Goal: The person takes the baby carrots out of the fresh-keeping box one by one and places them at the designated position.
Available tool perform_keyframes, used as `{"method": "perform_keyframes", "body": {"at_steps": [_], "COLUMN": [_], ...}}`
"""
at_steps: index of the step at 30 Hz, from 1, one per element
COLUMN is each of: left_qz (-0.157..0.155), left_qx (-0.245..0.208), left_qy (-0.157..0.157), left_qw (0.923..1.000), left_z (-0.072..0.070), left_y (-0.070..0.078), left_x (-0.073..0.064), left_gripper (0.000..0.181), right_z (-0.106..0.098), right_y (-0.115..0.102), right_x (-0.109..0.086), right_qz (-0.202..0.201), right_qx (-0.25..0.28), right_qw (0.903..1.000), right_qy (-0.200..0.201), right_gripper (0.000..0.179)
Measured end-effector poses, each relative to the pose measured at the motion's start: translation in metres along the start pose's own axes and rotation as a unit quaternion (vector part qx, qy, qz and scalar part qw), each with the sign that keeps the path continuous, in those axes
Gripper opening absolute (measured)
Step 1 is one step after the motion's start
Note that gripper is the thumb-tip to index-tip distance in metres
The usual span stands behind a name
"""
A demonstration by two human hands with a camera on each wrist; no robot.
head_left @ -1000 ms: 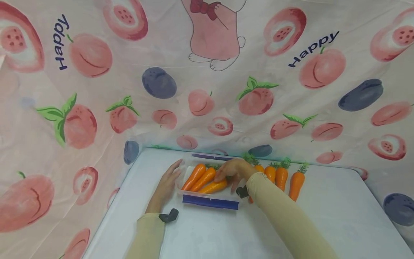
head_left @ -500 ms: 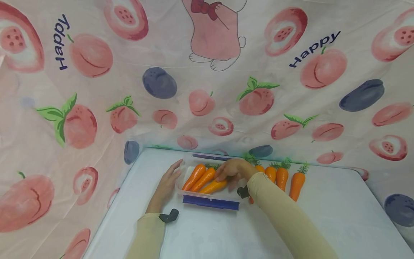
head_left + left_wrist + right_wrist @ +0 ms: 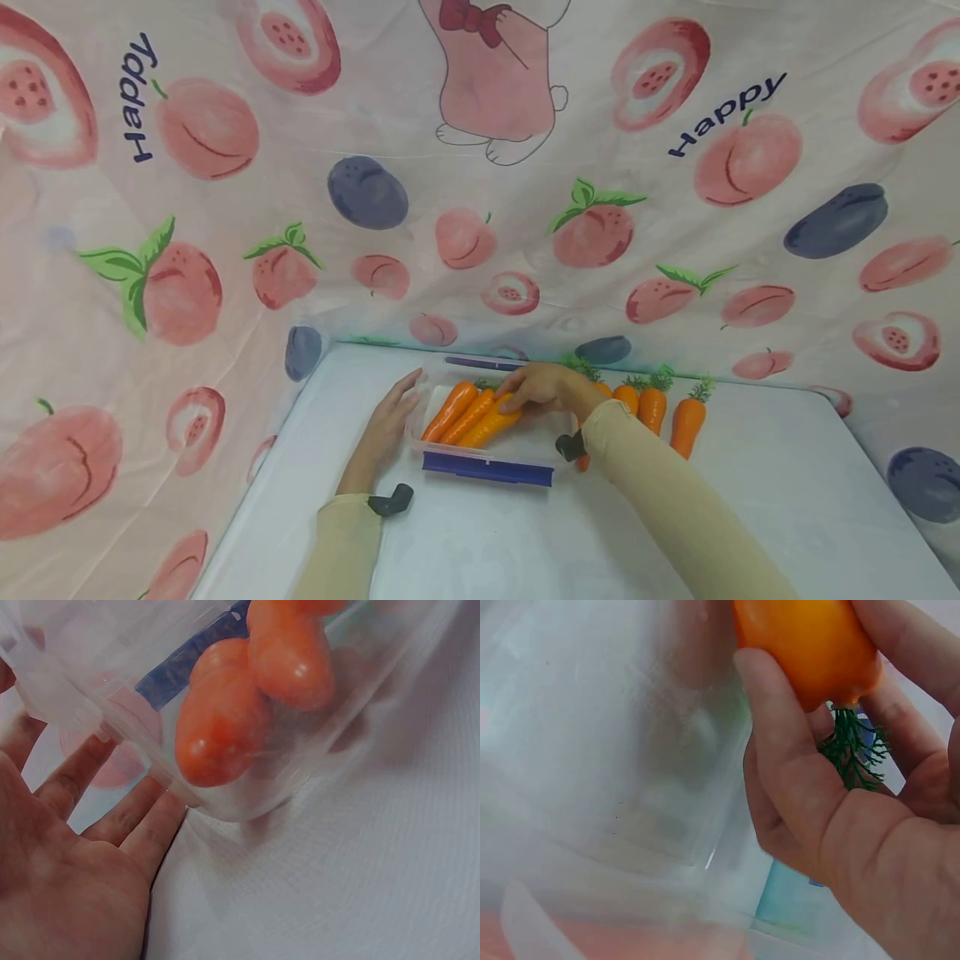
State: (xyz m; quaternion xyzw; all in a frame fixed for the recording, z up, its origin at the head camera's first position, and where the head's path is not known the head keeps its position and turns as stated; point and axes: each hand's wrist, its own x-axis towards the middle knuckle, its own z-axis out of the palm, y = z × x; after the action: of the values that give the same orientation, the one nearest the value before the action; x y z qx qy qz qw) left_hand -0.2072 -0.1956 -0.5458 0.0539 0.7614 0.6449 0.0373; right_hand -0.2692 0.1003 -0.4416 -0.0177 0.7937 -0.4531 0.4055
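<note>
A clear plastic container (image 3: 525, 454) with blue side flaps stands on the white table. Inside its left half, orange carrots (image 3: 450, 411) lie slanted side by side. My right hand (image 3: 546, 388) reaches over the container and grips a yellow-orange carrot (image 3: 489, 422) near its leafy end. In the right wrist view, thumb and fingers hold this carrot (image 3: 810, 645) just by its green top (image 3: 851, 746). At the container's left wall, my left hand (image 3: 386, 425) has its fingers extended, and in the left wrist view the fingertips (image 3: 154, 817) touch the clear wall.
To the right of the container, several more carrots (image 3: 652, 408) with green tops lie on the table (image 3: 787, 483), partly hidden by the right arm. A blue flap (image 3: 487, 469) sticks out at the container's front. Fruit-printed cloth (image 3: 517, 200) hangs behind.
The yellow-orange carrot has swung to a steeper slant alongside the other carrots, its top end raised with my right hand. My left hand has stayed at the container's side.
</note>
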Motion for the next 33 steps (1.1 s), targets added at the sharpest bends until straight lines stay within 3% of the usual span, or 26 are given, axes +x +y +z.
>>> {"method": "perform_keyframes", "body": {"at_steps": [10,20,24,33], "left_qz": [0.003,-0.008,-0.006,0.003], "left_qx": [-0.002,-0.046,-0.042,-0.061], "left_qy": [-0.001,-0.012,-0.01,-0.014], "left_qw": [1.0,0.9988,0.999,0.998], "left_z": [0.001,0.001,0.001,0.002], "left_y": [0.004,0.004,0.004,0.003], "left_x": [-0.002,-0.001,-0.001,0.0], "left_gripper": [0.05,0.052,0.053,0.051], "right_z": [-0.006,-0.012,-0.016,-0.029], "right_y": [0.0,0.002,0.003,0.003], "right_x": [-0.011,-0.02,-0.025,-0.043], "right_qz": [-0.047,-0.092,-0.109,-0.138], "right_qx": [0.038,0.116,0.142,0.133], "right_qw": [0.9971,0.9871,0.9816,0.9767], "right_qy": [0.046,0.06,0.067,0.098], "right_gripper": [0.039,0.049,0.054,0.047]}}
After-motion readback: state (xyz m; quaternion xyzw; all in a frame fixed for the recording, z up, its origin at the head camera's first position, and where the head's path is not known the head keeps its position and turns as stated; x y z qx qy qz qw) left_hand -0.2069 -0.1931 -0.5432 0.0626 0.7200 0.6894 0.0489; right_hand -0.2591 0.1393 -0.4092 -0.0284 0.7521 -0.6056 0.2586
